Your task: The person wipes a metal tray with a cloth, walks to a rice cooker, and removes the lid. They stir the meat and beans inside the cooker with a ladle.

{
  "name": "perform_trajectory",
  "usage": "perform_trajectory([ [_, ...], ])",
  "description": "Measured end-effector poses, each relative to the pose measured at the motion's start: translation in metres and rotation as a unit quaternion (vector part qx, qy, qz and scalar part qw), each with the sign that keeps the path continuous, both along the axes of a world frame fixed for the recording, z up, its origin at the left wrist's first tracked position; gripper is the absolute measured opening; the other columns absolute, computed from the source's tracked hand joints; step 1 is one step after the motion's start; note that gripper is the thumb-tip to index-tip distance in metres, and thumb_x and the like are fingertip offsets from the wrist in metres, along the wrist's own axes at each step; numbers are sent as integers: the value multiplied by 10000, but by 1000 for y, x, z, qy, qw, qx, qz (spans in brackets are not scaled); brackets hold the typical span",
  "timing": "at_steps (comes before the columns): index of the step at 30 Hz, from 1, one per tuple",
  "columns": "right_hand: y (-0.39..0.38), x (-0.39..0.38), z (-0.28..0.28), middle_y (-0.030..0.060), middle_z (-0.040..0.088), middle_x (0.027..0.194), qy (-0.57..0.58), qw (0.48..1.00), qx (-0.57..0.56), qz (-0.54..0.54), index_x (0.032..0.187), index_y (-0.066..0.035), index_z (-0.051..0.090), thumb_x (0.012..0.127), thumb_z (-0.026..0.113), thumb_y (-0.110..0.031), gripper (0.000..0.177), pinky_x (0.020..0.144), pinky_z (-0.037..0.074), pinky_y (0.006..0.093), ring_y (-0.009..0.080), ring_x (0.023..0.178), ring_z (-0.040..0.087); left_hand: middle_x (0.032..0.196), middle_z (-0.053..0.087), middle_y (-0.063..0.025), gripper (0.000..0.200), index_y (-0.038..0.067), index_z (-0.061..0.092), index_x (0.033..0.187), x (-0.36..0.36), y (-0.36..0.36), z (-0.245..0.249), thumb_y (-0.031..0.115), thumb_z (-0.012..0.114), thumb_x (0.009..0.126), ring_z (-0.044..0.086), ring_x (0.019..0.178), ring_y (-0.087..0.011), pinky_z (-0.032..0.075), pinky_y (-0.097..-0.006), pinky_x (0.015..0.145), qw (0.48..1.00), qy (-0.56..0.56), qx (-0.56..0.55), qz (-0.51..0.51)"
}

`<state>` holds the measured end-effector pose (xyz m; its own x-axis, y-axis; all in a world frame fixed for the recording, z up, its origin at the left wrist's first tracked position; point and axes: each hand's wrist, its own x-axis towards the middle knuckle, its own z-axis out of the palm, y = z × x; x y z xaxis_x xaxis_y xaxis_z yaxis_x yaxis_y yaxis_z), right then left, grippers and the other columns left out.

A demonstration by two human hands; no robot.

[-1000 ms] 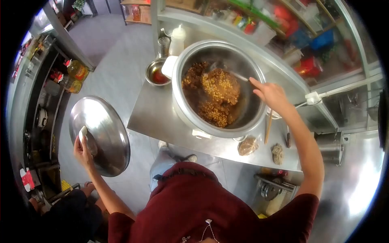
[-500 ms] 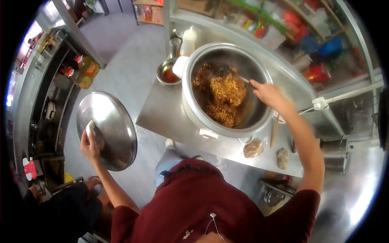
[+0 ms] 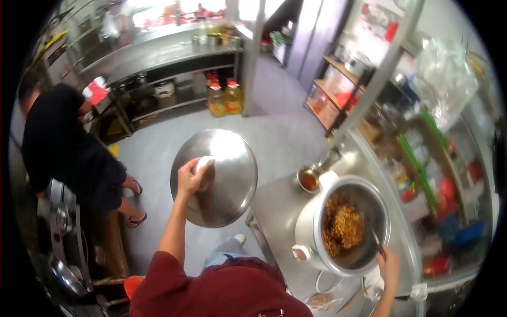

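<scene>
My left hand grips the white knob of a large round steel lid, held up above the floor to the left of the counter. My right hand is closed around the dark handle of a metal spoon, which reaches into a big white cooker with a metal inner pot. Brown food with yellow kernels or beans lies in the pot. The spoon's head cannot be made out. The cooker stands uncovered on the steel counter.
A metal bowl of reddish liquid sits behind the cooker. A plastic bag lies at its front. Another person in black stands at left near a stove. Oil jugs stand by a steel bench. Glass-fronted shelves line the right.
The view has swung left, so the cooker now appears lower right and the other person shows more fully. Both hands keep hold of the lid and the spoon; the spoon has shifted toward the pot's near-right side.
</scene>
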<state>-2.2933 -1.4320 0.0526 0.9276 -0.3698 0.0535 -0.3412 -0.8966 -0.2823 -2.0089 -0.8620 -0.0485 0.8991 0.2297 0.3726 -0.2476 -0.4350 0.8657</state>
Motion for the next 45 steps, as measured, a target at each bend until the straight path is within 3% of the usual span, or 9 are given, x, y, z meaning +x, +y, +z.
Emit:
perform_trajectory([
  [10, -4, -7, -12, 181, 623, 893, -37, 997, 40, 52, 1122, -41, 555, 747, 636, -168, 404, 713, 458, 402, 357, 833, 584, 838, 652, -144, 278, -5, 630, 946, -189, 53, -7, 183, 653, 743, 627, 756, -192, 473, -281, 687, 989, 3, 36, 144],
  [13, 4, -3, 8, 190, 620, 889, -33, 995, -13, 95, 1111, -33, 556, 748, 634, -165, 394, 711, 456, 405, 364, 825, 581, 847, 656, -135, 266, -15, 626, 950, -245, 64, 7, 159, 645, 750, 624, 770, -183, 467, -280, 697, 983, 19, 16, 180],
  [19, -7, -8, -9, 229, 603, 898, -97, 990, -2, 101, 1095, -20, 564, 731, 645, -145, 394, 721, 455, 410, 380, 832, 574, 856, 655, -144, 272, -22, 626, 952, -311, 109, -6, 157, 644, 748, 625, 792, -194, 466, -292, 721, 965, 13, 19, 262],
  [29, 28, -41, -23, 180, 609, 877, -65, 986, -152, -7, 1116, -41, 533, 738, 658, -181, 422, 739, 445, 432, 366, 852, 565, 859, 647, -89, 245, -46, 613, 950, -363, 161, -17, 120, 636, 771, 590, 797, -142, 455, -268, 732, 956, -2, -33, 290],
  [35, 44, -66, -39, 177, 612, 847, -66, 981, -147, -104, 963, -26, 543, 755, 635, -171, 269, 719, 438, 454, 367, 840, 566, 911, 645, -158, 316, -35, 616, 977, -388, 188, -30, 161, 659, 733, 614, 850, -228, 454, -319, 790, 954, 51, -37, 295],
  [37, 37, -83, -42, 175, 612, 849, -97, 985, -115, -81, 968, -26, 536, 764, 624, -169, 264, 707, 432, 453, 368, 833, 566, 916, 644, -160, 314, -32, 617, 980, -389, 188, -25, 160, 657, 735, 614, 853, -232, 455, -321, 791, 954, 51, -24, 295],
  [41, 52, -105, -41, 169, 607, 873, -243, 966, -10, -84, 1010, -31, 518, 830, 538, -159, 221, 687, 430, 422, 364, 807, 567, 898, 644, -156, 305, -40, 611, 984, -372, 195, -33, 166, 642, 762, 610, 845, -212, 454, -308, 783, 971, 24, -23, 238],
  [44, 58, -104, -63, 195, 607, 882, -192, 968, -77, -144, 1061, -58, 523, 838, 532, -224, 278, 696, 440, 449, 382, 799, 573, 908, 630, -69, 233, -54, 598, 997, -344, 191, -46, 100, 585, 821, 563, 820, -123, 445, -261, 746, 984, 9, -57, 166],
  [45, 62, -107, -56, 193, 609, 862, -157, 979, -87, -97, 1035, -42, 533, 830, 538, -237, 283, 697, 441, 452, 386, 784, 571, 913, 620, -58, 244, -53, 593, 1015, -338, 183, -37, 112, 578, 835, 556, 824, -114, 441, -250, 741, 989, 20, -18, 148],
])
